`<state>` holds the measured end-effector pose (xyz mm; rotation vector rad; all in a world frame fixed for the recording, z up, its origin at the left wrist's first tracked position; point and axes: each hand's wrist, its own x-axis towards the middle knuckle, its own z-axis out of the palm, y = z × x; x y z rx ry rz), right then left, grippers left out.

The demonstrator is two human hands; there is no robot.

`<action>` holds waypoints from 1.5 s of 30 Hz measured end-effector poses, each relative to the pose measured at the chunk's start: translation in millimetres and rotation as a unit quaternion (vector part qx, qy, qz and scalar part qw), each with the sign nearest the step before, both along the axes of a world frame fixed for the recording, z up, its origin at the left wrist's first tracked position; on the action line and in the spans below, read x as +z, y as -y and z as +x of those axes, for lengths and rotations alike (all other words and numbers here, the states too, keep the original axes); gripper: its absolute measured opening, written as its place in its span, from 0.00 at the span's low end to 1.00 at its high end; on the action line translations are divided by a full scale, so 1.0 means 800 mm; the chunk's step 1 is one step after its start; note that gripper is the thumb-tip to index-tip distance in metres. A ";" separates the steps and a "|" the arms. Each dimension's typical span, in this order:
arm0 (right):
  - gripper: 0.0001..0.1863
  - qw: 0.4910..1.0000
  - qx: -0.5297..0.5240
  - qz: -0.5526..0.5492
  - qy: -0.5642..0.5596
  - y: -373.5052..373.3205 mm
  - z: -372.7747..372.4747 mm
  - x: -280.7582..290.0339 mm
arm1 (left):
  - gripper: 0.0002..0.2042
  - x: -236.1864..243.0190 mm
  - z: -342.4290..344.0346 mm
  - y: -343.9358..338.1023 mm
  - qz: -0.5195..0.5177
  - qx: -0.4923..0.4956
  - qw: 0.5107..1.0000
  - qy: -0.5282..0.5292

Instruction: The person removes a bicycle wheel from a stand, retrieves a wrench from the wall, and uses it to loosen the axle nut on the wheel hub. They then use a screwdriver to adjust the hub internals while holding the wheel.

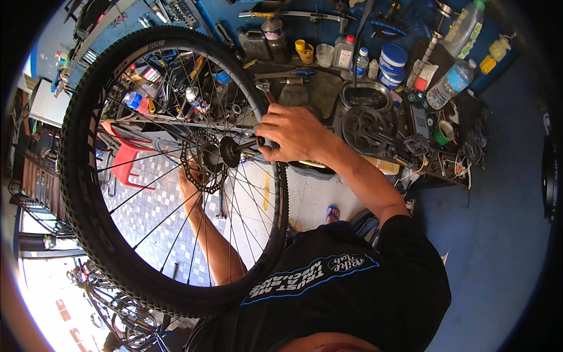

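A bicycle wheel (82,229) with a black knobby tyre stands upright before me. Behind its spokes, my left hand (191,176) is at the hub beside the disc brake rotor (189,155), with its fingers partly hidden. On the near side, a thin metal axle (246,145) sticks out of the black hub end (229,152). My right hand (293,134) pinches the axle's outer end between thumb and fingers. Just above that hand shows an adjustable wrench (265,89); whether the hand also holds its handle, I cannot tell.
A cluttered workbench lies beyond, with a crankset (366,129), a metal tray (366,97), blue-lidded tubs (392,57) and a plastic bottle (451,84). A red chair (126,158) stands behind the spokes. Bicycles (126,308) are at lower left.
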<state>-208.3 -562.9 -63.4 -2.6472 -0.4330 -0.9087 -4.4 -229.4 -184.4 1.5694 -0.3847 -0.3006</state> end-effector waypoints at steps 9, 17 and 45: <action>0.14 1.000 -0.017 -0.004 -0.005 0.007 -0.003 -0.006 | 0.13 0.040 -0.036 0.043 -0.018 -0.039 0.999 0.014; 0.13 1.000 -0.017 -0.011 0.013 0.010 -0.004 -0.009 | 0.15 0.059 -0.050 0.051 -0.009 -0.028 1.000 0.005; 0.27 0.743 -0.516 0.131 -0.407 0.339 -0.056 -0.205 | 0.09 0.026 -0.026 0.034 0.000 -0.027 1.000 -0.014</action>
